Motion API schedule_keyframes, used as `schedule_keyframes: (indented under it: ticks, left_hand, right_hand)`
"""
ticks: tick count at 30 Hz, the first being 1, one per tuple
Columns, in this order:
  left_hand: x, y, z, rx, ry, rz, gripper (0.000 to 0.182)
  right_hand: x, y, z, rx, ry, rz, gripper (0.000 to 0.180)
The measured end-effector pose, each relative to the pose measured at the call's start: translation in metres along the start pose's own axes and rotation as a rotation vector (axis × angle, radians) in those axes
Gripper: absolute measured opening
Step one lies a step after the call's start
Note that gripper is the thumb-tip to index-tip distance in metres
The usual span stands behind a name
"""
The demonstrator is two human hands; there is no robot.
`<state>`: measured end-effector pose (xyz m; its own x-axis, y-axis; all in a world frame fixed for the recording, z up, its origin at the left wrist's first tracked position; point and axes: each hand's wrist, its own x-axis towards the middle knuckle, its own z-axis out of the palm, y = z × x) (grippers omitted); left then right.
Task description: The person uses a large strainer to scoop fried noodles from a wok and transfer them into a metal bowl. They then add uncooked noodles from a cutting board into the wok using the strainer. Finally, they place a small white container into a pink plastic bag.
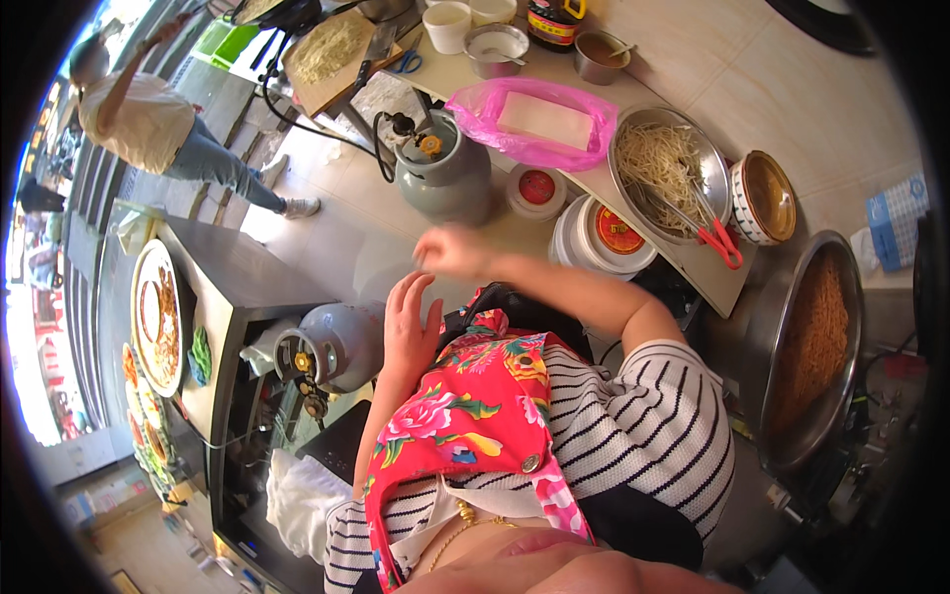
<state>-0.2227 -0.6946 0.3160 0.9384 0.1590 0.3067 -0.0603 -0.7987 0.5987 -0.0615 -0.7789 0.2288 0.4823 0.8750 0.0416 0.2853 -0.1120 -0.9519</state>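
My left hand (410, 321) is raised in front of the red floral apron (445, 416), fingers apart, with nothing seen in it. Close to its fingertips is my right hand (449, 252), blurred by motion; its fingers are bent, and whether it holds anything small cannot be told. Beyond my hands a grey gas cylinder (445, 174) stands on the tiled floor. A pink plastic bag (534, 122) with a white block in it lies on the table on the right. Beside it a steel bowl (716, 145) holds pale shredded food and red-handled tongs (718, 241).
Lidded white tubs (568, 234) sit under the table edge. A cleaver (375, 56) and chopped food rest on a wooden board (323, 93). A large steel basin (816, 341) is at far right, a second gas cylinder (338, 345) at left. A person (148, 122) walks beyond.
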Motion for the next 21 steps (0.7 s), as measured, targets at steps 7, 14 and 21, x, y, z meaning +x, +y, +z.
schedule_keyframes:
  ticks: [7, 14, 21]
  left_hand:
    - [-0.036, -0.017, -0.002, -0.077, -0.11, -0.224, 0.019]
    - [-0.048, -0.017, -0.006, -0.04, -0.1, -0.361, 0.014]
    - [-0.045, -0.018, -0.008, -0.046, -0.105, -0.401, 0.013]
  right_hand:
    - [0.052, 0.13, -0.197, -1.068, 0.59, 0.429, 0.043]
    - [0.039, 0.192, -0.19, -1.243, 0.542, 0.508, 0.059]
    - [0.07, 0.198, -0.186, -1.41, 0.594, 0.35, 0.058]
